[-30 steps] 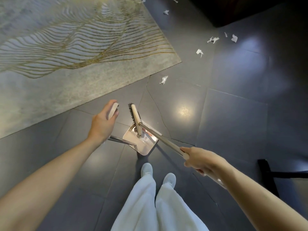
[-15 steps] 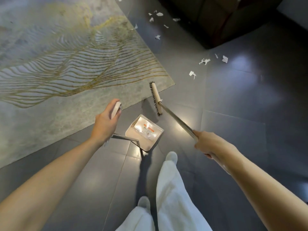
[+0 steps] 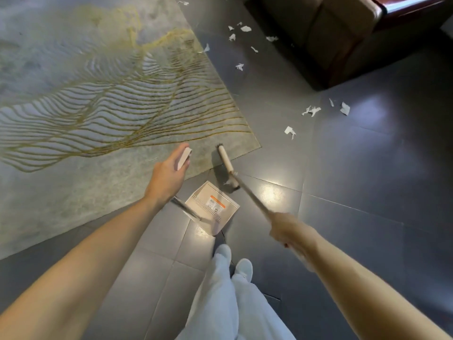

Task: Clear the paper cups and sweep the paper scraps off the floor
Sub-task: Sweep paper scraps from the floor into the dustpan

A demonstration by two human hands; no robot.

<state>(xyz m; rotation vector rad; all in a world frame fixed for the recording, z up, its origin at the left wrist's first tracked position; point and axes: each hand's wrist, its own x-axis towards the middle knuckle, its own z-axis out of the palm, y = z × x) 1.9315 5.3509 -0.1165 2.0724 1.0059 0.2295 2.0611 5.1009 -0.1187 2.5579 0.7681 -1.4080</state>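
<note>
Beige plastic in both grips. Holds the flat-topped pole of the beige long-handled dustpan [image 3: 213,207] in the left hand [image 3: 169,173], fingers wrapped round the grip, pan low over the dark grey floor tiles [image 3: 367,187] just ahead of the white slippers [image 3: 244,268]; cannot tell whether touching down. Clasps the thin pole of the beige broom with dark bristles [image 3: 226,165] in the right hand [image 3: 286,231], blurred yet closed round it, to the right of the dustpan, with the broom head just beyond the dustpan, straddling the edge of the grey rug with gold wavy lines [image 3: 98,99] near its corner. Looks mid-sweep, with most of the job ahead. Shows white torn paper scraps [image 3: 290,132] well beyond the dustpan to its right, more much farther off beside the brown leather sofa [image 3: 343,40], and one on the rug edge far beyond the dustpan. Shows no paper cups anywhere. Cannot tell whether the pale fleck at the bristles is a scrap. Could snag and flip the rug corner by dragging bristles across its edge. Could scatter the light scraps past the dustpan or under the sofa with too quick a stroke. Could let scraps slide beneath by tilting the held pole and lifting the pan's lip. Could kick the pan by stepping forward.
</note>
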